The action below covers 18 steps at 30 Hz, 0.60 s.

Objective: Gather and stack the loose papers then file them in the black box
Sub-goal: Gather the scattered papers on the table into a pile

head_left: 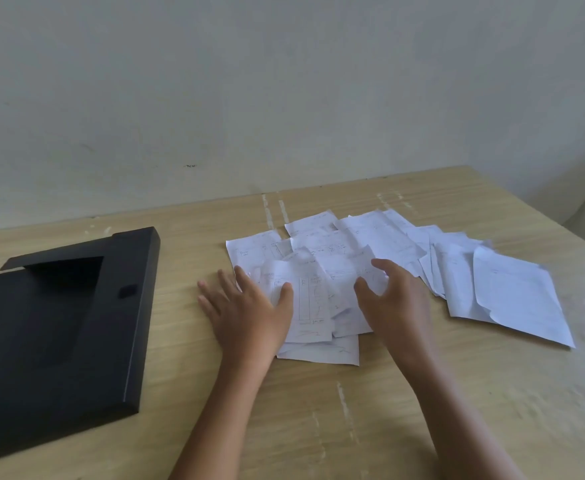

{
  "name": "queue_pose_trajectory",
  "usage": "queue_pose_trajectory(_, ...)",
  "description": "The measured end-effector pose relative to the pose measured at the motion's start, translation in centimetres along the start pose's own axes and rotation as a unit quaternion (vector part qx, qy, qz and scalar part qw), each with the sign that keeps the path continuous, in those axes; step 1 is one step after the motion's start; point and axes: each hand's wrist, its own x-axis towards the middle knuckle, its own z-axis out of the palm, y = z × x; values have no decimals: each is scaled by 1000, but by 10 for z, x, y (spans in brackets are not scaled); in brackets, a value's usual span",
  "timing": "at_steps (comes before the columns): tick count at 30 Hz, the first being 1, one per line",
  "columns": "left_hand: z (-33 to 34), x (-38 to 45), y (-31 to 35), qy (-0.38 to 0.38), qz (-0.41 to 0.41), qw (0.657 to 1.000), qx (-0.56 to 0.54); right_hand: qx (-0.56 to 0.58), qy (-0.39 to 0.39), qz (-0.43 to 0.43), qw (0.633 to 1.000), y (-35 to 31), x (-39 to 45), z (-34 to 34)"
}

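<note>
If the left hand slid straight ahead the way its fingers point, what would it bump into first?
Most likely the loose papers. The left hand lies flat on the wooden table, its thumb side already on the pile's left edge. The outer fingers may meet only bare table, then the wall.

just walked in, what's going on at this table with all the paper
A person is gathering loose papers spread over a wooden table. The left hand rests flat on the pile's left edge; the right hand reaches onto its middle with fingers curved. The sheets are still scattered, not stacked. The black box lies to the left, with no papers visible in it.
</note>
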Motion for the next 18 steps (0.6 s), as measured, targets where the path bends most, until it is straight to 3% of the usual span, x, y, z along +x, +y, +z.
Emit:
queue_pose_trajectory(9,0,9,-13,42,25,998,-36,175,28,23,984,3,4,-9)
queue_pose_trajectory(18,-15,16,-42,40,-41,998,5,184,39,24,982,10,9,-9)
